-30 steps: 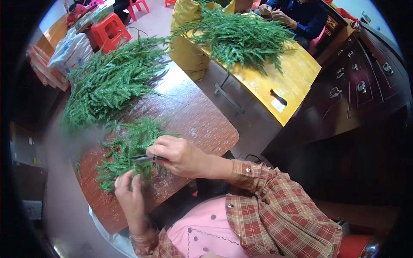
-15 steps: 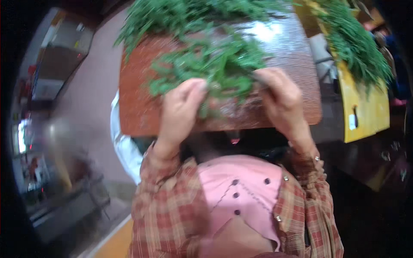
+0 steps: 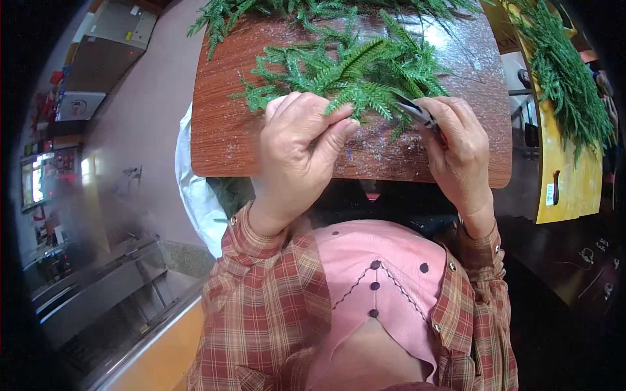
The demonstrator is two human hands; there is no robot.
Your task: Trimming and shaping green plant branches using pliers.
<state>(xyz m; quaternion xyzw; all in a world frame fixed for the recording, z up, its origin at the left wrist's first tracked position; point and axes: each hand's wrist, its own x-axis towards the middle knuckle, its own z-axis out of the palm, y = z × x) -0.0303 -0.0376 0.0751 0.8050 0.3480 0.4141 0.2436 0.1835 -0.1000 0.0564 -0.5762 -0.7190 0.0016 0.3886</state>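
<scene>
My left hand is closed, its thumb and forefinger pinching the near end of a green artificial pine sprig. The sprig's flat, toothed leaflets spread away from my fingertips over the table. In my right hand is a pair of metal snips, with a little orange showing at the grip. Their narrow jaws point left into the sprig's right side; whether they touch a stem I cannot tell. A loose pile of similar green sprigs lies just beyond, partly hidden by the sprig I hold.
The brown wood-grain table is sprinkled with small whitish bits. More greenery covers its far edge. To the right, a long green bundle lies on a yellow board. A white sack hangs by the table's left side.
The view has shifted and sharpened. My left hand has turned inward and come nearer my right hand, the sprig pinched in it. The snips now show plainly in my right hand.
</scene>
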